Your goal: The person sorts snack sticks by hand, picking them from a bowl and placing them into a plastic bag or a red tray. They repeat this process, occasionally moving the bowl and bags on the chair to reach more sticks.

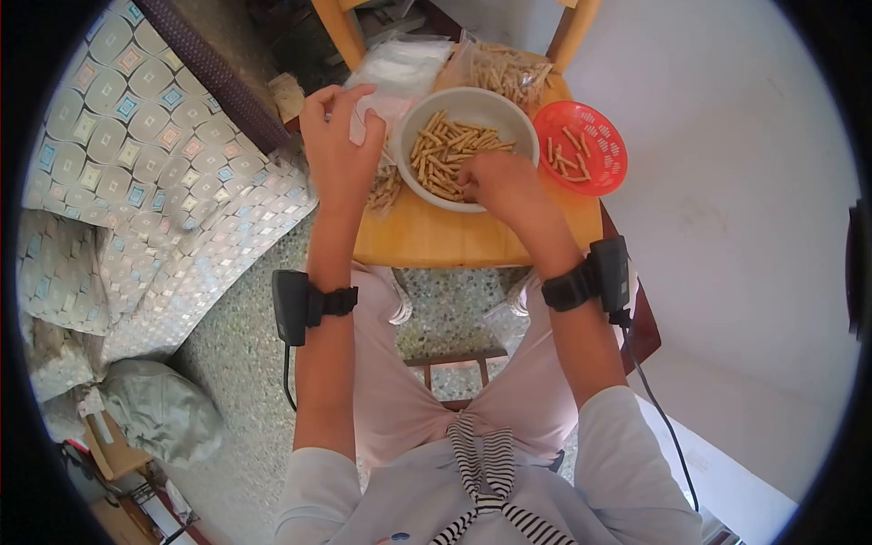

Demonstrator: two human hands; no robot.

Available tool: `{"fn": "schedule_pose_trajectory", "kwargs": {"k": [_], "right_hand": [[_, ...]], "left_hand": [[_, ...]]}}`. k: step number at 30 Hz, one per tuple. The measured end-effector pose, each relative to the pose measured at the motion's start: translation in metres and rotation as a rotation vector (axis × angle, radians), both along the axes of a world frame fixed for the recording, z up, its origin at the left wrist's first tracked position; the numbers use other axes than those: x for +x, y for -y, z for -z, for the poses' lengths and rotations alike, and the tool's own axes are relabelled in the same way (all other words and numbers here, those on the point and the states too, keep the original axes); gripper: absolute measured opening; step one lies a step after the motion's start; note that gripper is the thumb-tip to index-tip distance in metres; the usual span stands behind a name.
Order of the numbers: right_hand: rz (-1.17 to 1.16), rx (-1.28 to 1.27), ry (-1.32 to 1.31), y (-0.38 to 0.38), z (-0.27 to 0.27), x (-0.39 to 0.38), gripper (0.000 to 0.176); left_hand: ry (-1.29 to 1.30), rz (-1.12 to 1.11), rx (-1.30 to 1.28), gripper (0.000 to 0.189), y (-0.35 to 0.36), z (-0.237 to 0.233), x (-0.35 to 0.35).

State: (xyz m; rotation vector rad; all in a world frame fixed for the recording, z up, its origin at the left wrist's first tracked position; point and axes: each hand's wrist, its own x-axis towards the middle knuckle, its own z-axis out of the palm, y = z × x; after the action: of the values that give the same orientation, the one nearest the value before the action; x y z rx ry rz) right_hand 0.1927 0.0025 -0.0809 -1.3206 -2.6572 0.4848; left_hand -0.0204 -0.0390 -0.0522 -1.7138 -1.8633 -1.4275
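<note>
A round grey bowl (522,136) with many short tan sticks (445,150) stands on a wooden chair seat (436,238). My right hand (498,182) reaches into the bowl's lower right part, its fingers curled down at the sticks; what the fingertips hold is hidden. Left of the bowl, my left hand (343,136) is raised with thumb and fingers apart and nothing visible between them. Beside the bowl on the right, a red plastic basket (610,163) holds several sticks. Clear bags of sticks (504,74) lie behind the bowl and at its lower left.
Empty-looking clear plastic bags (400,68) are piled at the back left of the seat. A patterned cloth cover (154,118) lies to the left, and a white wall (727,182) stands to the right. Chair back posts (574,36) rise behind.
</note>
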Motion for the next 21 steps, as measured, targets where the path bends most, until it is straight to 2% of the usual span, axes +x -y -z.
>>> {"fn": "schedule_pose_trajectory", "kwargs": {"k": [2,6,8,10,11,13,14,16,21], "right_hand": [[0.040,-0.021,0.068,0.000,-0.004,0.002,0.016],[0.098,0.024,-0.165,0.003,-0.024,0.003,0.013],[0.150,0.014,-0.236,0.003,-0.034,0.001,0.012],[0.130,0.050,-0.527,0.003,-0.039,0.001,0.016],[0.130,0.051,-0.526,0.003,-0.042,0.002,0.016],[0.065,-0.003,-0.687,0.006,-0.052,0.001,0.016],[0.068,-0.002,-0.685,0.005,-0.050,0.000,0.016],[-0.020,0.025,-0.806,0.003,-0.046,-0.004,0.016],[-0.009,0.032,-0.754,0.006,-0.046,-0.007,0.015]], "left_hand": [[-0.082,0.070,0.019,0.027,0.003,-0.004,0.007],[-0.167,0.201,-0.045,0.031,0.001,0.004,0.011],[-0.289,0.347,-0.184,0.030,0.003,0.001,0.016],[-0.275,0.405,-0.196,0.028,0.002,0.006,0.017],[-0.261,0.468,-0.210,0.026,0.001,0.008,0.018],[-0.239,0.438,-0.185,0.021,-0.003,0.009,0.019],[-0.219,0.405,-0.165,0.016,-0.003,0.010,0.020],[-0.203,0.400,-0.157,0.017,-0.003,0.008,0.020],[-0.180,0.410,-0.130,0.017,-0.002,0.006,0.021]]}}
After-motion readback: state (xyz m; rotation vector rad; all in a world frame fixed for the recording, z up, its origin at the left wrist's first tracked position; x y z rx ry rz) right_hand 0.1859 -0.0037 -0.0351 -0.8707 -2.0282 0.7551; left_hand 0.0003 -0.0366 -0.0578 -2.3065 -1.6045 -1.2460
